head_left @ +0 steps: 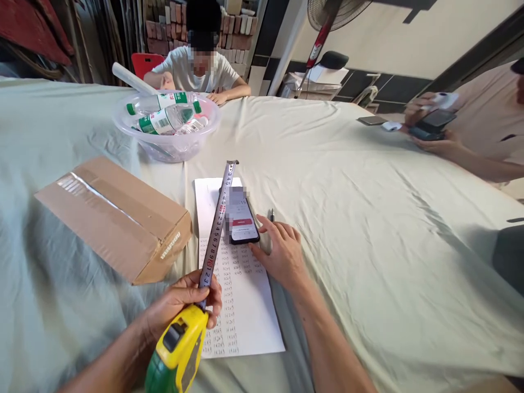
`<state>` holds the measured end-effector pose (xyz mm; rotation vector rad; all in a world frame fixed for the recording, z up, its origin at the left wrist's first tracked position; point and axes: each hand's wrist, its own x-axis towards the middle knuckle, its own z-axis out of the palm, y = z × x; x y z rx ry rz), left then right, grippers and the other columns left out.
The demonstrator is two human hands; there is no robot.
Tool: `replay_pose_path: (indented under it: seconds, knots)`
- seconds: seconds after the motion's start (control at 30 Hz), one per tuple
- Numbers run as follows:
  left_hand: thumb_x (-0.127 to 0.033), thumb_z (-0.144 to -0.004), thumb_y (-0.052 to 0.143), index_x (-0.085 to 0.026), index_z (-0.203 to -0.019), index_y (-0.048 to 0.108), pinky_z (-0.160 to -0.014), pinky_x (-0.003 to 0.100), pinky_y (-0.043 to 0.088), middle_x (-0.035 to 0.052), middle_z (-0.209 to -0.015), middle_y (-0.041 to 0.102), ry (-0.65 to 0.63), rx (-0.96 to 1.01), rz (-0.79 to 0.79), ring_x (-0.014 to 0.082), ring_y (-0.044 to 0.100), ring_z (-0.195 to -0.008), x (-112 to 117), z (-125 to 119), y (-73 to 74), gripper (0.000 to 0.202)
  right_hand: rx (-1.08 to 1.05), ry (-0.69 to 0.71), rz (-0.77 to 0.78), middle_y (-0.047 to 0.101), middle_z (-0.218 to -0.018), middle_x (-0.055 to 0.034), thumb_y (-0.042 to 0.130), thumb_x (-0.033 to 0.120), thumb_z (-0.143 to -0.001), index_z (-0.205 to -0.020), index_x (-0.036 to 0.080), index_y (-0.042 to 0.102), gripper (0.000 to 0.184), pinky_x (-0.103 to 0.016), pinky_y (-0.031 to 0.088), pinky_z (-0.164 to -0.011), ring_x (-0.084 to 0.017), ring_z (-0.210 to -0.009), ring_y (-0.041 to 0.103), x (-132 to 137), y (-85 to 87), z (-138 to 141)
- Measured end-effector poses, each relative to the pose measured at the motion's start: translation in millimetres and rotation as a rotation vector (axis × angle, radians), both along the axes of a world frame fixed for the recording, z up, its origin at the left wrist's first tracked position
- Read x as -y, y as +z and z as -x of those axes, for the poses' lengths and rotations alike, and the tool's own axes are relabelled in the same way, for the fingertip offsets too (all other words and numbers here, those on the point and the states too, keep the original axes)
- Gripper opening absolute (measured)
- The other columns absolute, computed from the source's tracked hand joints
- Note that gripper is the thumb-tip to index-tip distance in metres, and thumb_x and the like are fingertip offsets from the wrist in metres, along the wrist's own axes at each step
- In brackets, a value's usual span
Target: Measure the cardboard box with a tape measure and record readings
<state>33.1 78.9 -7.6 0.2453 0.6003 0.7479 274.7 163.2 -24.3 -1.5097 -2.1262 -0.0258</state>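
My left hand (184,300) is closed on the blade of a tape measure (178,349), just above its yellow and green case. The pulled-out blade slants away over a sheet of paper (254,311) and along the left side of a smartphone (242,215), its hook end past the paper's top edge. The phone lies lit on the paper. My right hand (282,248) has its fingers apart at the phone's lower right corner, seemingly touching its edge. Rows of handwritten figures cover part of the sheet. A pen (272,215) shows beyond my right fingers, partly hidden.
A closed cardboard box (114,218) sits at the left. Behind it stands a clear plastic basin (167,144) holding bottles with green caps. One person (200,71) sits across the cloth-covered table (327,164); another person (483,120) at the right holds a dark device.
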Motion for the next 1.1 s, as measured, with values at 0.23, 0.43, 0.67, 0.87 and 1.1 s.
replay_pose_path:
  seconds: [0.23, 0.43, 0.67, 0.87, 1.1]
  knots:
    - [-0.012, -0.076, 0.068, -0.015, -0.078, 0.071, -0.061, 0.026, 0.049, 0.0096, -0.103, 0.061, 0.013, -0.028, 0.055, 0.0152, 0.056, -0.079, 2, 1, 4.0, 0.005, -0.009, -0.043, 0.022, 0.070, -0.096, -0.0035, 0.066, 0.037, -0.079, -0.130, 0.027, 0.048, 0.056, -0.044, 0.039, -0.089, -0.028, -0.098, 0.059, -2, -2.6, 0]
    - [-0.009, -0.079, 0.063, -0.014, -0.079, 0.071, -0.058, 0.025, 0.049, 0.0101, -0.110, 0.059, -0.009, -0.039, 0.075, 0.0138, 0.056, -0.077, -1, 0, 5.3, 0.009, -0.012, -0.032, -0.018, 0.070, -0.091, -0.0033, 0.065, 0.042, -0.082, -0.129, 0.025, 0.049, 0.052, -0.043, 0.039, -0.088, -0.027, -0.092, 0.060, -5, -5.0, 4]
    - [-0.008, -0.080, 0.061, -0.013, -0.081, 0.071, -0.058, 0.024, 0.049, 0.0097, -0.112, 0.058, -0.026, -0.031, 0.077, 0.0126, 0.056, -0.075, 1, 0, 7.3, 0.012, -0.014, 0.013, -0.056, 0.069, -0.083, -0.0017, 0.061, 0.046, -0.086, -0.128, 0.025, 0.048, 0.049, -0.042, 0.038, -0.092, -0.024, -0.087, 0.062, -7, -7.2, 10]
    - [-0.010, -0.080, 0.062, -0.013, -0.081, 0.071, -0.059, 0.024, 0.049, 0.0082, -0.100, 0.061, -0.021, -0.012, 0.056, 0.0119, 0.057, -0.072, 1, -1, 6.9, 0.010, -0.101, 0.025, -0.069, 0.071, -0.083, -0.0004, 0.058, 0.046, -0.089, -0.127, 0.024, 0.050, 0.045, -0.042, 0.037, -0.095, -0.022, -0.087, 0.063, -6, -5.0, 8]
    - [-0.012, -0.078, 0.065, -0.012, -0.082, 0.070, -0.058, 0.025, 0.048, 0.0081, -0.087, 0.065, -0.019, 0.010, -0.006, 0.0121, 0.058, -0.065, 3, 0, 3.6, 0.006, -0.229, -0.140, -0.086, 0.073, -0.083, -0.0038, 0.046, 0.046, -0.093, -0.120, 0.019, 0.057, 0.039, -0.041, 0.042, -0.091, -0.024, -0.092, 0.064, -2, -5.1, -9]
